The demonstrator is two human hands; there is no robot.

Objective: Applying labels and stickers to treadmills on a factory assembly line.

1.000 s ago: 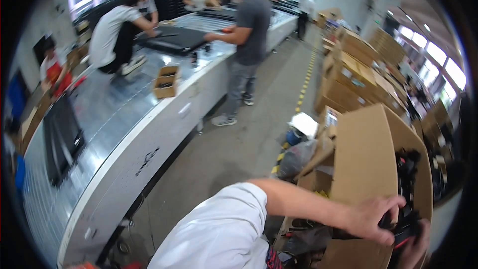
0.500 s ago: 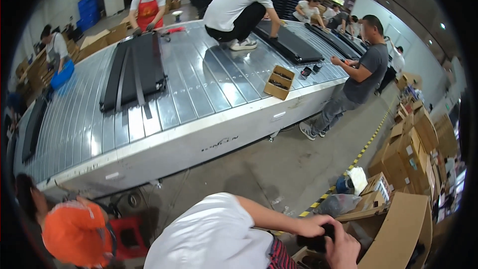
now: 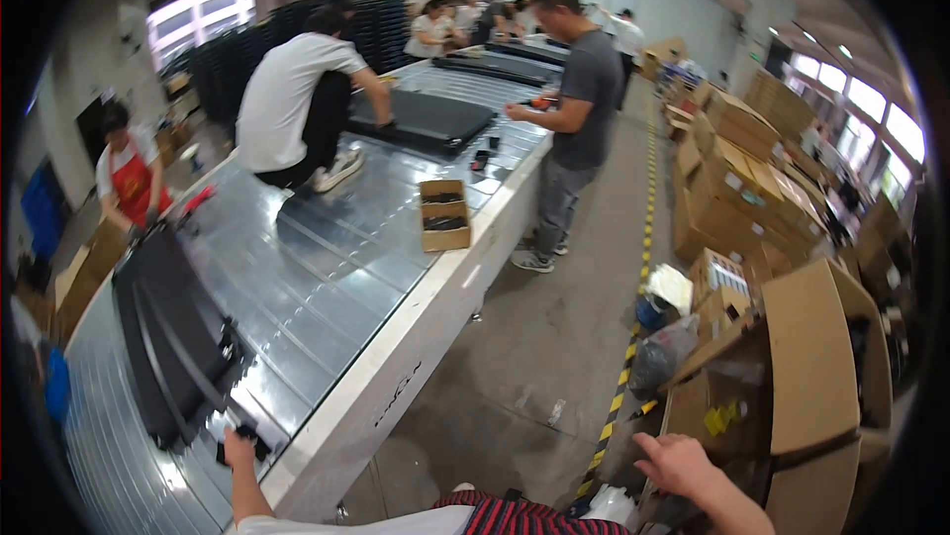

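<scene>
Inspecting the bench (image 3: 332,283), we find a slatted metal top with a white side. Our left hand (image 3: 238,450) is at its near edge, fingers closed on a small black part (image 3: 259,446); we cannot tell whether that part touches the metal. It sits just beside the near end of a black panel (image 3: 163,288), which lies flat with dark strips across it. Our right hand (image 3: 683,464) is well apart, raised beside an open cardboard box (image 3: 811,367), fingers loosely parted and holding nothing we can see. Inside that box we note a yellow item (image 3: 725,418). Farther along the bench stands a small divided carton (image 3: 445,240) with dark pieces in it. Beyond, we observe a person in white (image 3: 287,104) crouching on the metal and a person in grey (image 3: 591,80) standing alongside.
</scene>
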